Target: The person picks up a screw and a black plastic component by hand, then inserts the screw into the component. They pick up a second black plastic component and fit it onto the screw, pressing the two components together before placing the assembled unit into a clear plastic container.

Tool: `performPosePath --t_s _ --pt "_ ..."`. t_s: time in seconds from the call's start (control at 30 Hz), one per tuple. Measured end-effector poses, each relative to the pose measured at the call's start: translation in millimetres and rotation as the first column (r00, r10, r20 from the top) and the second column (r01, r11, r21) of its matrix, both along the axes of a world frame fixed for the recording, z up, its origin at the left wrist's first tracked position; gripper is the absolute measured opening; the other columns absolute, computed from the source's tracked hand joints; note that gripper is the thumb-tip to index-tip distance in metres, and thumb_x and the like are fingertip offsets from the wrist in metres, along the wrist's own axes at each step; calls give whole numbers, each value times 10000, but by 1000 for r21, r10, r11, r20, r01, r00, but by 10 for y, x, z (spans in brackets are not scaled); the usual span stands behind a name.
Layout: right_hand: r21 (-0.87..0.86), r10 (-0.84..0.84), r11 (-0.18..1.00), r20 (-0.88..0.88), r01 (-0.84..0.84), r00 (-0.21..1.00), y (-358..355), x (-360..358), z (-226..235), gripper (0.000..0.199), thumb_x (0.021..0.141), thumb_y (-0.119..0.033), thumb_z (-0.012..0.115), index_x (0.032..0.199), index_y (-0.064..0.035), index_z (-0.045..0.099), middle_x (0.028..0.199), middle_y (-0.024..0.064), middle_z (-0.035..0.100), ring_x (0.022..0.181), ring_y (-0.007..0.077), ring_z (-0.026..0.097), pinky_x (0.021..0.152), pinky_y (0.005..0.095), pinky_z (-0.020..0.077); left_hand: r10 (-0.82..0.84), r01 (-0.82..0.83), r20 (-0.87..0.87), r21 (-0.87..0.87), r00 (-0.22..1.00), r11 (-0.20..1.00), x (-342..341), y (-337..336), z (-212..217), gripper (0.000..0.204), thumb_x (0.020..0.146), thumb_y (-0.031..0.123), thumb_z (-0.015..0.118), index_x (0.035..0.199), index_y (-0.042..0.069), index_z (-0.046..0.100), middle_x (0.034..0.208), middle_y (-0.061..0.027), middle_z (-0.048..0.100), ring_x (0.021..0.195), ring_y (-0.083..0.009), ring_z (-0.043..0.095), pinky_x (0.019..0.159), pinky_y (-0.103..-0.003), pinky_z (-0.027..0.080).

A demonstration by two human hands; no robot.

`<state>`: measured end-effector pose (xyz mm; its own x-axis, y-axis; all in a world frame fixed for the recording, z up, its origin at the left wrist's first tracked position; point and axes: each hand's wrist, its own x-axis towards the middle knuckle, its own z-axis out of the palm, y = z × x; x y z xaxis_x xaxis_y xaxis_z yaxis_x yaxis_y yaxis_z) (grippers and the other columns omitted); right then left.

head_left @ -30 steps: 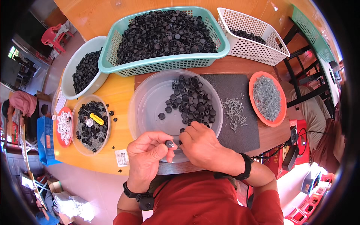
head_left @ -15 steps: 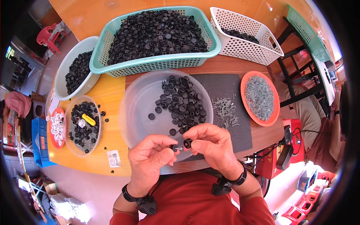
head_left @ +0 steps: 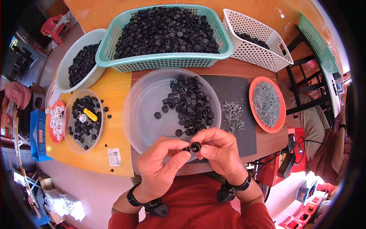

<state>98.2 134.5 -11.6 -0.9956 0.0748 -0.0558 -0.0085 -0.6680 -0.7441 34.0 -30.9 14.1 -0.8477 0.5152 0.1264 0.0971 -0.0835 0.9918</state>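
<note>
My left hand (head_left: 162, 164) is closed in a pinch on a small black plastic piece (head_left: 186, 149), mostly covered by the fingertips. Between thumb and forefinger, my right hand (head_left: 223, 156) grips a round black cap (head_left: 195, 147) with a hollow face. The two pieces meet or nearly meet; the screw seen earlier is largely hidden. Both hands are over the near rim of a wide clear plastic tub (head_left: 143, 126). Inside the tub lies a heap of black caps (head_left: 190, 108), mostly toward its right side.
Loose screws (head_left: 232, 114) lie on a dark mat (head_left: 248, 141), beside an orange plate (head_left: 283, 114) of screws. Behind stand a green basket (head_left: 164, 63), a white basket (head_left: 263, 61) and a pale bowl (head_left: 63, 82), all holding black parts. A clear dish (head_left: 82, 149) sits left.
My hands have come together, bringing the left piece and screw up against the right cap. The view has shifted slightly.
</note>
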Motion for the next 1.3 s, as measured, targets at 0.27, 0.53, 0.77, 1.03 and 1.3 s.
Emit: performPosePath --t_s 0.27,0.53,0.77,1.03,1.3 --pt "38 -22 999 -9 22 1000 -22 0 -20 265 829 69 605 1091 37 598 1035 93 635 941 141 599 858 275 477 64 -68 -116 -33 991 997 5 28 -43 172 808 37 689 958 -22 628 861 -95 629 723 -140 616 630 -237 493" --pt "90 -53 994 -21 54 998 -35 6 -43 276 825 87 599 1095 32 601 1042 88 632 951 137 594 858 272 477 66 -77 -185 -55 980 996 -4 45 -30 173 803 29 689 955 -21 622 844 -98 627 705 -143 612 603 -237 484" --pt "208 -87 974 -18 89 996 -77 6 3 278 827 97 592 1096 28 602 1009 71 621 944 131 582 848 261 466 72 -95 -252 -83 965 992 1 53 -56 170 791 28 698 935 -17 620 828 -99 624 688 -152 610 585 -240 478" --pt "425 -203 870 -156 251 967 -128 34 -30 280 814 92 614 1087 31 609 902 45 586 811 99 526 712 229 424 33 -43 -140 -70 990 997 -7 38 -87 181 790 21 698 947 -25 619 847 -93 625 711 -135 609 630 -240 491" --pt "498 -206 813 -235 300 950 -115 26 -28 253 784 107 628 1019 14 646 932 79 632 803 127 544 706 238 428 -77 74 189 22 979 997 -36 -9 -45 213 805 16 688 1007 -20 632 904 -56 613 795 -110 599 716 -244 500"
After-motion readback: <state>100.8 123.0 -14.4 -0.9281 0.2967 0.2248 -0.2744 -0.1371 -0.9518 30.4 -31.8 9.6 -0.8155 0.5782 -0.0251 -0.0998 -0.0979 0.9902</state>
